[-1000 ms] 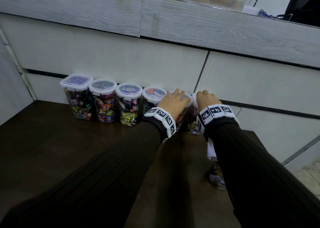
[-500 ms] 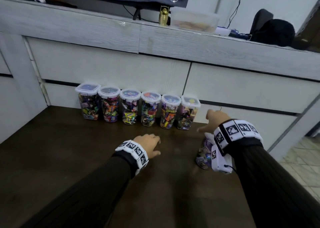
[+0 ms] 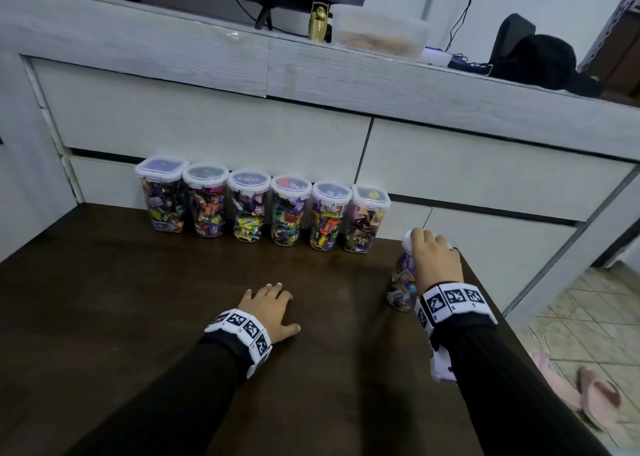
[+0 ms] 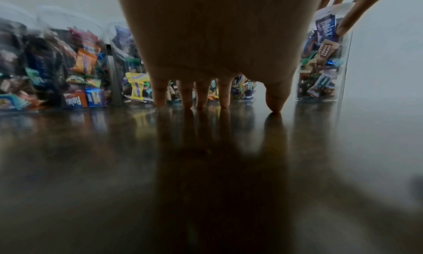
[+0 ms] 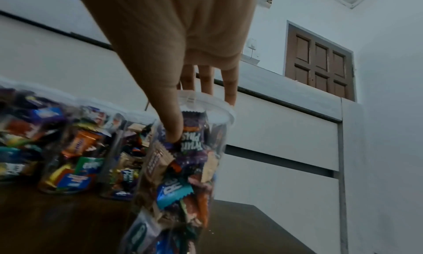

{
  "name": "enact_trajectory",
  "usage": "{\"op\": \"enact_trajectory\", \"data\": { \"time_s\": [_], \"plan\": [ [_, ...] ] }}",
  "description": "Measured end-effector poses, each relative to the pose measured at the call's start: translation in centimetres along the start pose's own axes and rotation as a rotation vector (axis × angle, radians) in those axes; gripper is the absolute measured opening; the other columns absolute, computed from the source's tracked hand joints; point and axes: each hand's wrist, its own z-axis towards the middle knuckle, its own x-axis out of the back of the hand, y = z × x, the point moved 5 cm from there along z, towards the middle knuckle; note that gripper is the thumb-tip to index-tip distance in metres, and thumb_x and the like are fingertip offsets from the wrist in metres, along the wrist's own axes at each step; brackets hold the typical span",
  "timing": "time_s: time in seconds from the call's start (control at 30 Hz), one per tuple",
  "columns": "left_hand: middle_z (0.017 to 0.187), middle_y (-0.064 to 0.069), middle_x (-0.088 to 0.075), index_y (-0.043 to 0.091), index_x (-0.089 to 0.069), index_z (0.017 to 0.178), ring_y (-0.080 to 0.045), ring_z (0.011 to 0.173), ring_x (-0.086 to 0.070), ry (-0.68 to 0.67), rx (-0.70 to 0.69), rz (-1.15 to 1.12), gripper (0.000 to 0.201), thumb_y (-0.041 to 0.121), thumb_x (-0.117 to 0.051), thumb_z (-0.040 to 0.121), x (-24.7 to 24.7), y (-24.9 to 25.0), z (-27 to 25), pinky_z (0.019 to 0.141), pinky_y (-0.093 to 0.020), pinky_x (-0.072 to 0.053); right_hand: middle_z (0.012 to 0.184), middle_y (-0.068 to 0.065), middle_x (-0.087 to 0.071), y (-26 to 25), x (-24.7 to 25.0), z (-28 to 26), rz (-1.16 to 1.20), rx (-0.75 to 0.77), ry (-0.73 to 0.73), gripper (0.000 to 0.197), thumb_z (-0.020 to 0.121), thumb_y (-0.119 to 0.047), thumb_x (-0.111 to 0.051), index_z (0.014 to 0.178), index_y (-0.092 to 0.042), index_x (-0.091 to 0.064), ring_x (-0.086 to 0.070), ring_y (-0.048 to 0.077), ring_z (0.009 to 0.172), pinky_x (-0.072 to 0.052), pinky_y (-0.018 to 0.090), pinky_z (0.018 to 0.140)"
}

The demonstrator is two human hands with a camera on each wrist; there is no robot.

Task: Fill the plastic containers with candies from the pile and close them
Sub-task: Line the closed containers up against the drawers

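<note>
Several lidded clear containers [image 3: 263, 209] packed with wrapped candies stand in a row at the back of the dark table [image 3: 138, 299]. One more candy container [image 3: 401, 282] stands apart near the table's right edge. My right hand [image 3: 429, 247] grips its top. In the right wrist view the thumb [image 5: 169, 124] runs down the container's [image 5: 183, 167] side and the fingers lie over its white lid [image 5: 206, 104]. My left hand [image 3: 280, 306] rests on bare table in front of the row, its fingertips [image 4: 186, 104] touching the wood and holding nothing.
A white drawer unit [image 3: 450, 185] rises right behind the row, with a food box [image 3: 377, 36] and a black bag [image 3: 533, 57] on its top. The table's right edge [image 3: 485, 292] drops to a tiled floor with pink slippers [image 3: 588, 396].
Both hands have drawn back from the row of containers. The left hand has come down onto the table. The right hand has moved onto the top of the separate container at the right.
</note>
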Motion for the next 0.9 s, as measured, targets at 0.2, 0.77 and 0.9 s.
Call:
{"op": "enact_trajectory", "data": {
  "time_s": [0.2, 0.77, 0.9],
  "plan": [
    [0.163, -0.001, -0.006, 0.029, -0.024, 0.150, -0.023, 0.151, -0.003, 0.009, -0.016, -0.033, 0.081, 0.064, -0.057, 0.084, 0.5, -0.1, 0.9, 0.121, -0.049, -0.012, 0.131, 0.010, -0.050, 0.9, -1.1, 5.1, 0.043, -0.007, -0.049, 0.077, 0.066, -0.017, -0.083, 0.126, -0.011, -0.036, -0.048, 0.031, 0.120, -0.047, 0.047, 0.089],
    [0.164, -0.002, 0.006, 0.026, -0.013, 0.154, -0.024, 0.151, 0.005, -0.084, -0.042, -0.046, 0.090, 0.066, -0.056, 0.085, 0.0, -0.5, 2.1, 0.122, -0.052, -0.008, 0.127, 0.025, -0.047, -0.3, -4.5, 14.5, 0.090, 0.024, 0.044, 0.037, 0.087, -0.001, -0.051, 0.123, 0.003, -0.041, -0.046, 0.042, 0.118, -0.040, 0.060, 0.093],
    [0.164, -0.001, 0.006, 0.027, -0.013, 0.154, -0.023, 0.151, 0.004, -0.080, -0.043, -0.059, 0.090, 0.066, -0.056, 0.085, 0.0, -0.6, 1.9, 0.122, -0.051, -0.008, 0.146, 0.020, -0.032, -0.2, -5.1, 13.4, 0.114, 0.031, 0.014, 0.056, 0.086, 0.000, -0.055, 0.136, 0.001, -0.032, -0.028, 0.034, 0.137, -0.022, 0.063, 0.106]
  ]
}}
